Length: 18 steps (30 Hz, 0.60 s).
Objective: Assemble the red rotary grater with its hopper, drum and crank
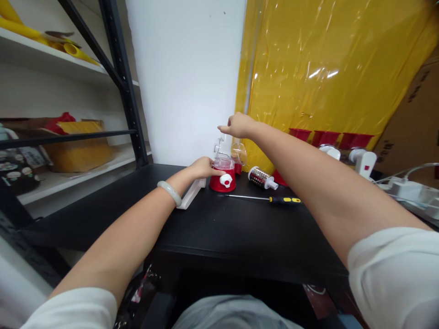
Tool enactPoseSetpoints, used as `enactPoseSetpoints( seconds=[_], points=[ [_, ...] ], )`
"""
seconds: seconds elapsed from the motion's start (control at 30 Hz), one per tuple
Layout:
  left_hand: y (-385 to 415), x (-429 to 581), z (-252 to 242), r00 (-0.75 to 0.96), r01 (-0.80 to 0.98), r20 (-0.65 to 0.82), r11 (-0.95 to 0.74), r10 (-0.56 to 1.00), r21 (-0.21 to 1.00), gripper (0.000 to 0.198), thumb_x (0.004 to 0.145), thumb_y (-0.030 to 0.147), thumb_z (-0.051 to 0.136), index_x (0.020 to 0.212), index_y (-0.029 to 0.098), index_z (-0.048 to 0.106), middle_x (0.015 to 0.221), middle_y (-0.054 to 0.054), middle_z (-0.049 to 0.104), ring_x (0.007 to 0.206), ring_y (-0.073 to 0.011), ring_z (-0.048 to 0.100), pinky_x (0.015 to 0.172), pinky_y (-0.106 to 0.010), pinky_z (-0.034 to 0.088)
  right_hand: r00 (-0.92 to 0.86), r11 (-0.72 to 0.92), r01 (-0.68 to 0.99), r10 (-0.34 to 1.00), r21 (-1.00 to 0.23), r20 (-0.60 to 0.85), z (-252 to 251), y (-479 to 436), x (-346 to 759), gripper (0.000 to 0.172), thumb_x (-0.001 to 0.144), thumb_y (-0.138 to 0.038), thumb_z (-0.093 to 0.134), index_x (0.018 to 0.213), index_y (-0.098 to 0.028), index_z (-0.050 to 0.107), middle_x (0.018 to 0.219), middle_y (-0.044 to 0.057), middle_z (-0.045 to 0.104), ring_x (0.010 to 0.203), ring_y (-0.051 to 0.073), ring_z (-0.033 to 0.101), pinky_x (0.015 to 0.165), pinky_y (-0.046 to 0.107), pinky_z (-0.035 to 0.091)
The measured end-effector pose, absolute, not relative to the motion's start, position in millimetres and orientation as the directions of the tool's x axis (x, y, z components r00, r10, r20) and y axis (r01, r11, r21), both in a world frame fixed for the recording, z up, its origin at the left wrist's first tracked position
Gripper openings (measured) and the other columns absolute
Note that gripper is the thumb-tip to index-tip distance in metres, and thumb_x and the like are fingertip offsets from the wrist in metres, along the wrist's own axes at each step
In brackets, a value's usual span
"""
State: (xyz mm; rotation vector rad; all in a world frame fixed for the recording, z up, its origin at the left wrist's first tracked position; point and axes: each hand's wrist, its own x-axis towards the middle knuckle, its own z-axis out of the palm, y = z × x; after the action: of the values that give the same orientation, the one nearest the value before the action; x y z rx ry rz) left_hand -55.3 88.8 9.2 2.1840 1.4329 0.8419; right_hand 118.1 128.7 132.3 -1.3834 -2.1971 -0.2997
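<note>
On the black table stands a red rotary grater base [216, 183] with a white knob [226, 181] on its front. My left hand [203, 168], a pale bangle on its wrist, is closed on the base's left side with the thumb across the front. Clear plastic parts [222, 153] rise above the base. Just over their top is my right hand [238, 125], index finger pointing left and the other fingers curled; what they hold, if anything, is hidden. A perforated metal grater drum [261, 178] lies to the right, and a screwdriver [274, 199] in front of it.
Beside my left forearm lies a white crank handle [191, 194]. Red hoppers [325, 138] and white cables with plugs [406, 186] are at the right. A shelf rack [128, 100] stands left, and a yellow-wrapped panel [325, 64] behind.
</note>
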Motion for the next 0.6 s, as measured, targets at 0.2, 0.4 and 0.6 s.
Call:
enactPoseSetpoints(
  seconds=[0.2,0.4,0.6],
  points=[
    [89,-54,8,0.296,0.655,0.264,-0.396,0.918,0.643,0.043,0.050,0.045,0.083,0.080,0.015,0.074,0.074,-0.006,0.074,0.082,-0.0283,0.068,0.070,-0.031,0.050,-0.310,0.454,0.888,0.705,-0.070,0.637,125,134,113,0.065,0.078,-0.064,0.051,0.104,-0.007,0.066,0.111,0.021,0.063,0.119,0.039,0.051,0.101,0.046,0.039],
    [92,-51,5,0.273,0.677,0.252,-0.372,0.928,0.636,0.051,0.052,0.055,0.079,0.081,0.015,0.073,0.082,-0.009,0.074,0.082,-0.0276,0.068,0.070,-0.032,0.051,-0.243,0.379,0.920,0.753,-0.101,0.612,125,120,109,0.066,0.079,-0.064,0.049,0.103,-0.005,0.066,0.113,0.025,0.062,0.119,0.043,0.049,0.099,0.051,0.038],
    [89,-46,7,0.204,0.726,0.261,-0.324,0.944,0.606,0.043,0.049,0.051,0.081,0.073,0.017,0.070,0.072,-0.006,0.072,0.081,-0.0275,0.067,0.067,-0.031,0.048,-0.261,0.410,0.904,0.751,-0.118,0.607,125,128,111,0.059,0.080,-0.061,0.050,0.102,-0.009,0.067,0.107,0.021,0.064,0.121,0.041,0.048,0.101,0.051,0.036]
  ],
)
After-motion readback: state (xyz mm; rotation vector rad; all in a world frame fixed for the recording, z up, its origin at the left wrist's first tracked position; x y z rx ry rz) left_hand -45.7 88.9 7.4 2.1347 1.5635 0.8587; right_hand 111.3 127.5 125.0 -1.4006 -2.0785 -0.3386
